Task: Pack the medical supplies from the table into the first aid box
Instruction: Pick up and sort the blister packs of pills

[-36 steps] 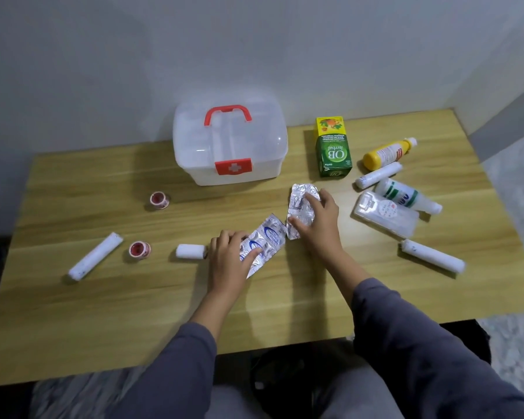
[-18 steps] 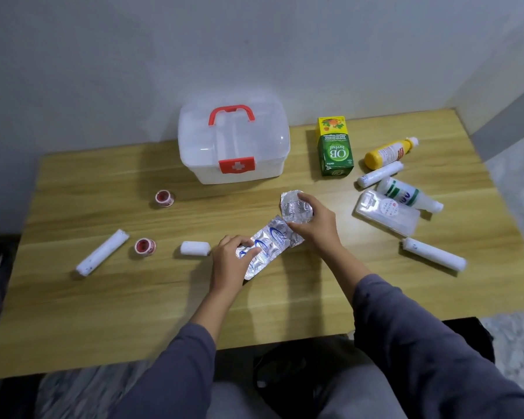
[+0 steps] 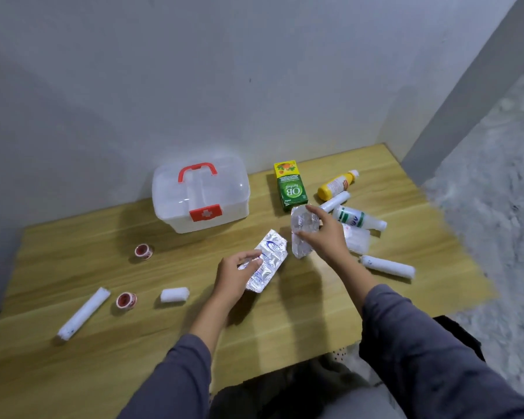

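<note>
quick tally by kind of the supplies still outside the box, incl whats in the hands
Blister packs: 2, one in the left hand at, one in the right hand at
Bandage rolls: 4
Tape rolls: 2
Bottles: 2
Green carton: 1
Clear packet: 1
Total: 12

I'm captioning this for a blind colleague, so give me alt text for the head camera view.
A person's left hand and right hand each hold a silver blister pack above a wooden table. Behind them sits a closed clear first aid box with a red handle; bandage rolls, tape rolls, bottles and a green carton lie scattered around.
</note>
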Available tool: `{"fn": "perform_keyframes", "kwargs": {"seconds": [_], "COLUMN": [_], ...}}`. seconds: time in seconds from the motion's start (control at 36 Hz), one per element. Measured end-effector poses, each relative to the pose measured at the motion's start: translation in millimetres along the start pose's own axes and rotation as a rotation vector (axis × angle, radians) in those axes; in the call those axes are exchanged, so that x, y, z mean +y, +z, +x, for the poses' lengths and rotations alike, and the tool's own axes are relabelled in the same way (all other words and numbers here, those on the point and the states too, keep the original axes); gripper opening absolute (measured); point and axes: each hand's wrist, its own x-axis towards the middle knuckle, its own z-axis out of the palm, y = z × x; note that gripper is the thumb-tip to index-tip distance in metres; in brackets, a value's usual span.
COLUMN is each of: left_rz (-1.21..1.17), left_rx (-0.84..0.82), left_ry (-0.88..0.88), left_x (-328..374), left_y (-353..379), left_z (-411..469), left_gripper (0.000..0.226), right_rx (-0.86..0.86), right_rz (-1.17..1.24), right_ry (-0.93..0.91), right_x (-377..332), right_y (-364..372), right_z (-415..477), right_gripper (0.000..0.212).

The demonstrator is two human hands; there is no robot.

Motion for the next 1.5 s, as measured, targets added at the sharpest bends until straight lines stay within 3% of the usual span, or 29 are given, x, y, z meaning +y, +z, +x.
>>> {"fn": "perform_keyframes", "kwargs": {"seconds": [0.17, 0.33, 0.58, 0.75, 1.03, 1.28, 1.39, 1.5], "left_rz": [0.0, 0.033, 0.131, 0.237, 0.61, 0.917, 0.963, 1.02], "left_rx": [-0.157, -0.427, -0.808, -1.019, -1.142, -1.123, -1.163, -1.223], "left_ry": [0.096, 0.197, 0.253, 0.286, 0.248, 0.158, 0.153, 0.17], "left_x": [59.1, 113.2, 155.1, 128.0, 1.9, -117.4, -141.3, -140.9], "left_y": [52.1, 151.3, 350.8, 481.4, 598.1, 631.5, 636.6, 633.8], "left_z": [21.2, 34.4, 14.9, -24.9, -41.7, 8.1, 20.4, 21.7], "left_gripper": [0.032, 0.047, 0.055, 0.06, 0.068, 0.066, 0.048, 0.066], "right_rx": [0.202, 0.455, 0.809, 0.941, 0.903, 0.756, 0.691, 0.641], "right_rz": [0.007, 0.026, 0.114, 0.218, 0.374, 0.341, 0.363, 0.367], "right_ry": [0.003, 0.115, 0.379, 0.608, 0.934, 0.968, 0.988, 0.999], "right_x": [4.7, 47.6, 167.7, 256.7, 401.7, 508.0, 531.7, 532.2], "right_y": [-85.9, -187.8, -311.9, -337.5, -317.1, -267.9, -252.7, -246.6], "right_z": [1.9, -19.3, -91.4, -144.3, -173.3, -147.9, -137.0, -130.9], "right_gripper": [0.064, 0.067, 0.07, 0.069, 0.057, 0.055, 0.052, 0.052]}}
